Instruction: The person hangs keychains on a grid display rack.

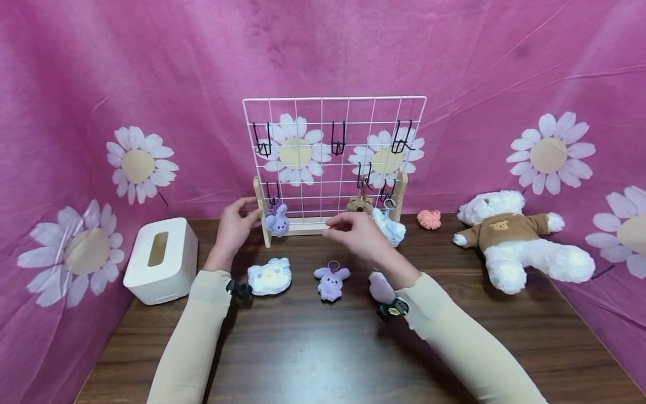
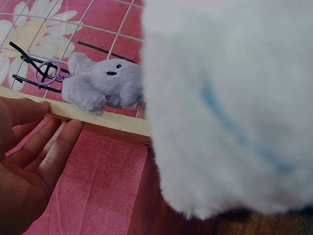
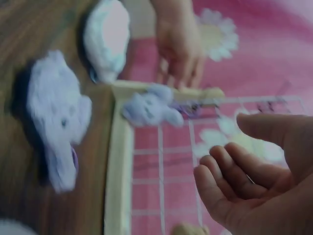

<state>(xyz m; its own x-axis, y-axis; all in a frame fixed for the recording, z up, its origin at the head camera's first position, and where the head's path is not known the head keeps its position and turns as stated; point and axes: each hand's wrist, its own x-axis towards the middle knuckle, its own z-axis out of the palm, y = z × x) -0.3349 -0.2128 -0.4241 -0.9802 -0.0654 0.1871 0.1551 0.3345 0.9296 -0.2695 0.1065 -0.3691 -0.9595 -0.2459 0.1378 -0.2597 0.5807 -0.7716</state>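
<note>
My left hand [image 1: 235, 227] is at the rack's left wooden post [image 1: 262, 213]; its fingertips touch the post's outer side [image 2: 98, 120]. Beside them a purple bunny charm [image 1: 279, 220] hangs by its ring from a black hook [image 2: 36, 68]. My right hand [image 1: 357, 233], fingers loosely bent and holding nothing, hovers before the rack's lower right part. Partly behind it are a brown bear charm [image 1: 359, 204] and a white-and-blue plush [image 1: 389, 227] under hooks. In the right wrist view, a gap separates my right hand [image 3: 254, 181] from the hanging bunny [image 3: 149, 107].
On the table lie a white cat plush [image 1: 270, 277], a purple bunny [image 1: 331, 283] and a purple plush [image 1: 381, 287] by my right wrist. A white tissue box [image 1: 164, 261] stands left; a pink item [image 1: 429, 219] and large teddy [image 1: 517, 238] are right. Several hooks hang above.
</note>
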